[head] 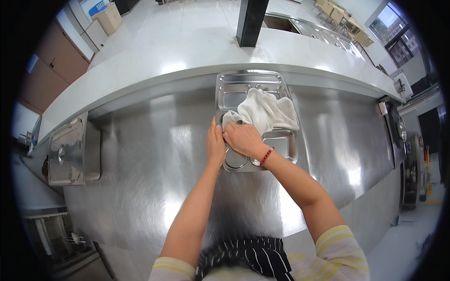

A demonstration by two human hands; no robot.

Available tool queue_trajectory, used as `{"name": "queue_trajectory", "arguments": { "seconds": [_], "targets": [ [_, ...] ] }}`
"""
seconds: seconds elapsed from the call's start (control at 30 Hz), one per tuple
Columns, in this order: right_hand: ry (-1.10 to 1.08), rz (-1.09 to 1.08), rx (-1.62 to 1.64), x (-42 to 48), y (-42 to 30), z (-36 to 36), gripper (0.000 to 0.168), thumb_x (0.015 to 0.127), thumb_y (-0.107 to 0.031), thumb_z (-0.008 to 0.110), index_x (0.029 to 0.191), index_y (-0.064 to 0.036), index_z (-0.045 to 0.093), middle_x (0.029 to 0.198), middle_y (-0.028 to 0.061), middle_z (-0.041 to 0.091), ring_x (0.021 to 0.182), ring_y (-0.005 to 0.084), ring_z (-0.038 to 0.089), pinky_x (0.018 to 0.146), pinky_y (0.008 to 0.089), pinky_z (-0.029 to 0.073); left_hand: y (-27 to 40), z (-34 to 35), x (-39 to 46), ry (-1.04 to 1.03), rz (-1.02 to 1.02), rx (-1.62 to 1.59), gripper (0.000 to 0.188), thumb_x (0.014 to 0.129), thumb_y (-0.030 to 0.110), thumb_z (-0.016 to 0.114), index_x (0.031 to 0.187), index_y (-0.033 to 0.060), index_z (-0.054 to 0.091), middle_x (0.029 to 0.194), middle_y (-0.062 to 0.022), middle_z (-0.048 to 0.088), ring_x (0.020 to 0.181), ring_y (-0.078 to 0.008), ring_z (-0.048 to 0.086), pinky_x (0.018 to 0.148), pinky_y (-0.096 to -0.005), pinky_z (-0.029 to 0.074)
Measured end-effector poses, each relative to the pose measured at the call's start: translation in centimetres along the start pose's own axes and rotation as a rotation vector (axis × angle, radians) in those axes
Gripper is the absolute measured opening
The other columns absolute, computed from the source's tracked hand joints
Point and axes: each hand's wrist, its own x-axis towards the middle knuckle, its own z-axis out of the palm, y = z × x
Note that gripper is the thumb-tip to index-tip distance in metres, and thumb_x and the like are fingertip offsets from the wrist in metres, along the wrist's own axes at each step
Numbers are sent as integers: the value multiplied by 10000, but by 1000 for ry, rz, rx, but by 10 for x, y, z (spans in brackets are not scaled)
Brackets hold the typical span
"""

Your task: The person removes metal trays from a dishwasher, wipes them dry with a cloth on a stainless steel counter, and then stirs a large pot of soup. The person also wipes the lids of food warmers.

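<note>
A stainless-steel compartment tray (232, 95) lies on the steel worktop (147, 140), its far end near the white ledge. Against its left edge rests my left hand (215, 142), fingers pointing away from me and thumb at the rim. My right hand (244, 138), with a red bead bracelet (267, 156) at the wrist, grips a bunched white cloth (262, 109) near the tray's left side. The cloth spreads over the middle and far right compartments and hides part of them. A round compartment (235, 157) shows below my right hand.
A lidded steel food pan (66, 152) stands at the worktop's left end. Beyond the worktop runs a white ledge (197, 59) with a black post (251, 24) rising from it. Dark equipment (393, 130) borders the right end. A striped apron (246, 256) shows at the near edge.
</note>
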Motion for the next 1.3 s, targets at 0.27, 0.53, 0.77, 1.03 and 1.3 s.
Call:
{"name": "queue_trajectory", "arguments": {
  "seconds": [0.27,0.53,0.77,1.03,1.3],
  "targets": [
    [-1,-61,-82,-42,-39,-12,166,878,-186,618,798,-47,576,750,107,593,574,287,638,517,413,521,-7,-1,-1,-32,-20,-36,492,1083,294,396,1506,44,438,1465,-216,517,1350,-370,490,1107,-411,388],
    [-73,-30,268,-80,-58,-37,227,880,-240,632,793,-36,584,770,139,654,630,346,656,600,479,527,-15,-2,4,-12,66,181,493,1075,299,396,1497,47,441,1439,-238,531,1309,-416,517,1070,-444,429],
    [-1157,-95,424,-220,-24,-65,310,918,-305,590,986,-39,733,828,200,707,759,378,665,734,451,529,-7,-1,3,-37,16,233,482,1066,319,416,1482,79,460,1358,-206,605,1236,-412,574,1017,-451,472],
    [-452,534,1025,-254,-27,-171,238,972,-243,656,1009,-10,686,826,99,698,791,172,622,765,315,504,30,2,0,-81,-221,406,576,997,250,482,1530,79,347,1334,-246,604,1207,-416,592,1007,-470,475],
    [395,307,282,-91,-28,-75,205,891,-212,705,980,-69,590,955,124,640,743,355,663,632,439,534,17,16,-3,-14,-135,394,605,948,179,521,1517,60,352,1397,-227,559,1279,-405,542,1037,-471,448]
  ]
}}
